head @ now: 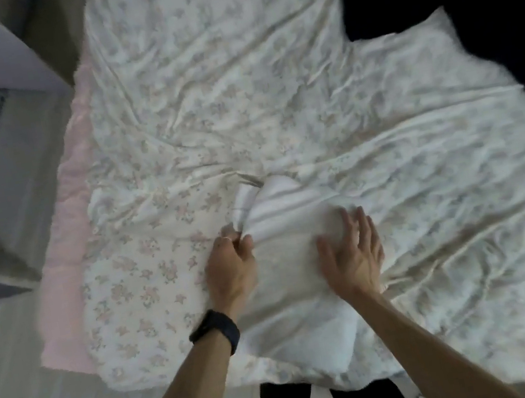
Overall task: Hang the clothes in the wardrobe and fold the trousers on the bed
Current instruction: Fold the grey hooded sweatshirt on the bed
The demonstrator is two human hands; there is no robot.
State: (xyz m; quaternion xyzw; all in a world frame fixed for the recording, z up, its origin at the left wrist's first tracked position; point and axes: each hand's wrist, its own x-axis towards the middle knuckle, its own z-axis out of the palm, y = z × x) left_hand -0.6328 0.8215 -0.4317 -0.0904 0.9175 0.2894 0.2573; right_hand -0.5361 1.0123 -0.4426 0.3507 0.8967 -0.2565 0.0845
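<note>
Floral-covered bed (268, 76), white garment (293, 225) near edge, black fabric (499, 2) far right

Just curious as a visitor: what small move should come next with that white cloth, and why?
Probably fold the lifted edge over: the left hand pinches an edge of the white cloth, while the open right hand rests spread on it, on the bed.
</note>
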